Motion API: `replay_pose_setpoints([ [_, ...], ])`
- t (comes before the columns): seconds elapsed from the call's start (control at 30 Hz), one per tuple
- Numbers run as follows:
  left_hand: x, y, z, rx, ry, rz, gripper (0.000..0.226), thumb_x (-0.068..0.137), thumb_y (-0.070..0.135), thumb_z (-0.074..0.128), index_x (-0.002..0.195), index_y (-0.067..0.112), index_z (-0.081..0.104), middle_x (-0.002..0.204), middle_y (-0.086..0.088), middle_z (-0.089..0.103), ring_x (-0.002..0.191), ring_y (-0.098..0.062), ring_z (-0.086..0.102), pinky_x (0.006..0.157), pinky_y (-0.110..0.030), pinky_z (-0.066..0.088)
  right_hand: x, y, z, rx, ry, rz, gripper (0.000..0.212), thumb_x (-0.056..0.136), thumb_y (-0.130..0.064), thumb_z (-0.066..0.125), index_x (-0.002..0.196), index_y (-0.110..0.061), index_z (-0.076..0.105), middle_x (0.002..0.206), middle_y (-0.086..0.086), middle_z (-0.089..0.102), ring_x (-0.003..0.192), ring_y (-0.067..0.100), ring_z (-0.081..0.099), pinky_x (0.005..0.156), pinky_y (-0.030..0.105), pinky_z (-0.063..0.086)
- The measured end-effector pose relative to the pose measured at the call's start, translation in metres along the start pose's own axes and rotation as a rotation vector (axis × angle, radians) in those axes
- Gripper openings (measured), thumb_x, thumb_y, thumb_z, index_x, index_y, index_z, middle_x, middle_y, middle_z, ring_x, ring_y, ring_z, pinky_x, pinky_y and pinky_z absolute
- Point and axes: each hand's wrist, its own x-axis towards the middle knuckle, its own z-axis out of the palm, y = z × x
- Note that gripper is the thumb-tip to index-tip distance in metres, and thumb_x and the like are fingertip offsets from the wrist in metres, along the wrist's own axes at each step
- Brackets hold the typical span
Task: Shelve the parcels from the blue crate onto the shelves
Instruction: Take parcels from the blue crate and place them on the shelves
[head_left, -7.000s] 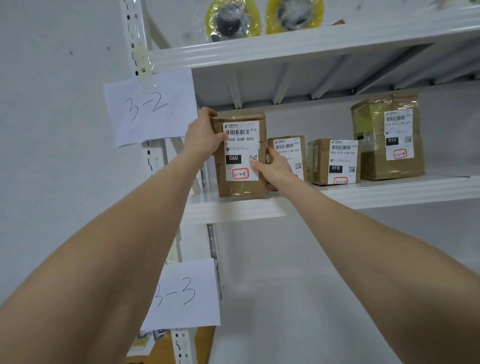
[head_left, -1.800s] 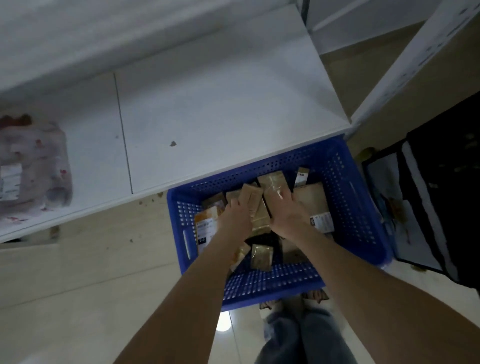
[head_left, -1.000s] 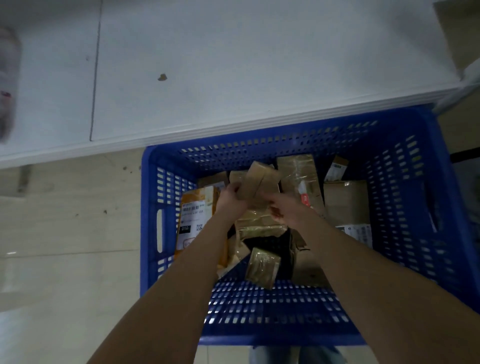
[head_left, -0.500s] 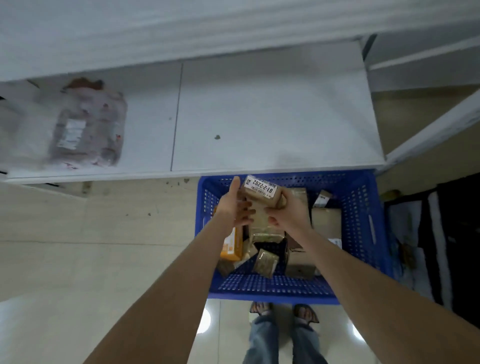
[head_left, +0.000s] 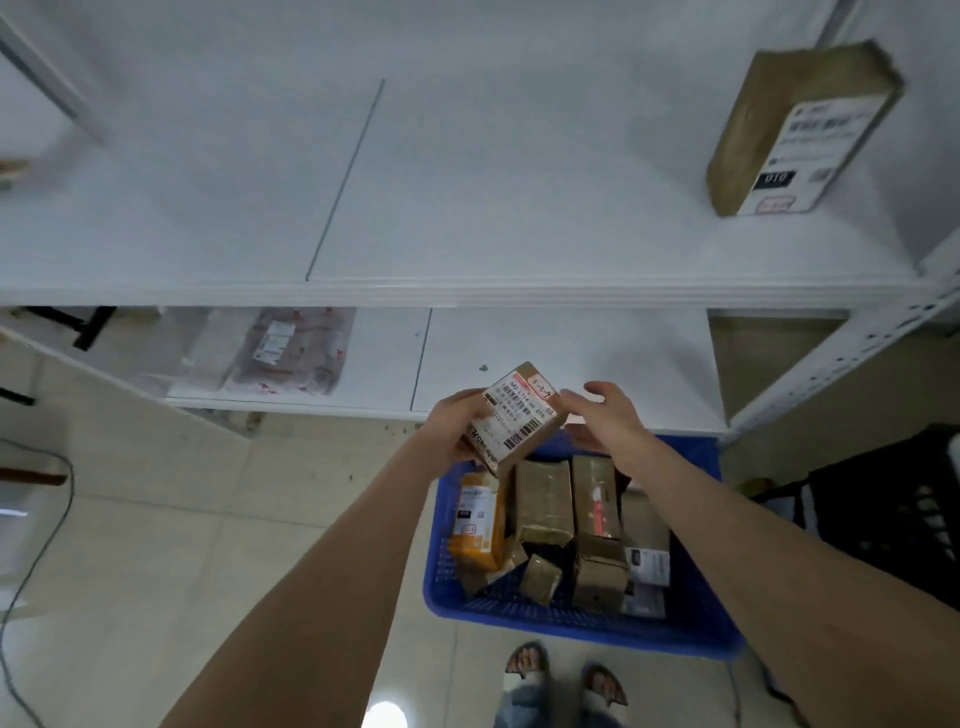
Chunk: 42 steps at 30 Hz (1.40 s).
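Note:
My left hand (head_left: 453, 430) grips a small brown parcel (head_left: 514, 418) with a white barcode label, held above the far end of the blue crate (head_left: 571, 623). My right hand (head_left: 605, 415) hovers just right of the parcel with its fingers spread, holding nothing. Several brown parcels (head_left: 545, 501) and an orange-labelled one (head_left: 475, 519) lie in the crate on the floor. Two white shelves are in front of me, the upper shelf (head_left: 467, 208) and the lower shelf (head_left: 545, 358).
A tall brown parcel (head_left: 795, 130) stands at the right end of the upper shelf. A clear plastic bag parcel (head_left: 291, 351) lies on the lower shelf at left. A white shelf post (head_left: 841, 358) and black bags (head_left: 893, 499) are to the right. My feet (head_left: 566, 673) stand behind the crate.
I have lifted the small parcel out of the crate and turned its label up. My right hand let go of it and opened. The view has tilted up to show the upper shelf.

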Motion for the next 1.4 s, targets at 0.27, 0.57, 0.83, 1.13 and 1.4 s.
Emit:
replay_pose_setpoints([
  [0.27, -0.056, 0.080, -0.003, 0.155, -0.139, 0.088, 0.041, 0.083, 0.005, 0.040, 0.115, 0.016, 0.062, 0.093, -0.007, 0.066, 0.084, -0.023, 0.061, 0.065, -0.029, 0.051, -0.046, -0.077, -0.009, 0.046, -0.228, -0.047, 0.020, 0.088, -0.033, 0.065, 0.098, -0.017, 0.069, 0.087, 0.002, 0.071, 0.083, 0.018, 0.064, 0.072, 0.029, 0.050],
  [0.57, -0.074, 0.104, 0.002, 0.019, 0.124, 0.113, 0.053, 0.089, 0.042, 0.059, 0.127, 0.007, 0.047, 0.120, -0.013, 0.054, 0.104, -0.028, 0.060, 0.084, -0.040, 0.055, -0.070, -0.099, -0.008, 0.395, -0.260, -0.009, 0.027, 0.088, -0.008, 0.065, 0.114, -0.006, 0.059, 0.105, 0.012, 0.066, 0.091, 0.025, 0.067, 0.072, 0.031, 0.057],
  [0.83, -0.091, 0.113, 0.013, 0.014, 0.052, 0.242, 0.041, 0.092, 0.014, 0.060, 0.130, 0.005, 0.049, 0.119, -0.010, 0.063, 0.099, -0.026, 0.063, 0.079, -0.036, 0.054, -0.088, -0.112, -0.011, 0.306, -0.272, -0.080, 0.028, 0.088, -0.002, 0.055, 0.115, -0.008, 0.060, 0.095, 0.008, 0.067, 0.093, 0.025, 0.065, 0.076, 0.032, 0.054],
  [1.13, -0.108, 0.117, 0.004, 0.362, 0.120, 0.341, 0.075, 0.082, 0.036, 0.071, 0.146, 0.020, 0.034, 0.136, -0.010, 0.050, 0.112, -0.026, 0.057, 0.089, -0.035, 0.048, -0.106, -0.144, -0.015, -0.051, -0.193, -0.256, 0.007, 0.082, -0.010, 0.054, 0.079, -0.016, 0.057, 0.071, 0.001, 0.059, 0.067, 0.014, 0.054, 0.062, 0.027, 0.042],
  [1.4, -0.116, 0.112, 0.001, 0.290, 0.101, 0.356, 0.047, 0.090, 0.033, 0.063, 0.130, 0.012, 0.051, 0.106, -0.011, 0.067, 0.091, -0.024, 0.066, 0.076, -0.040, 0.057, -0.102, -0.139, -0.011, 0.103, -0.191, -0.228, 0.023, 0.086, -0.028, 0.066, 0.105, -0.015, 0.061, 0.085, 0.002, 0.067, 0.083, 0.017, 0.063, 0.074, 0.032, 0.051],
])
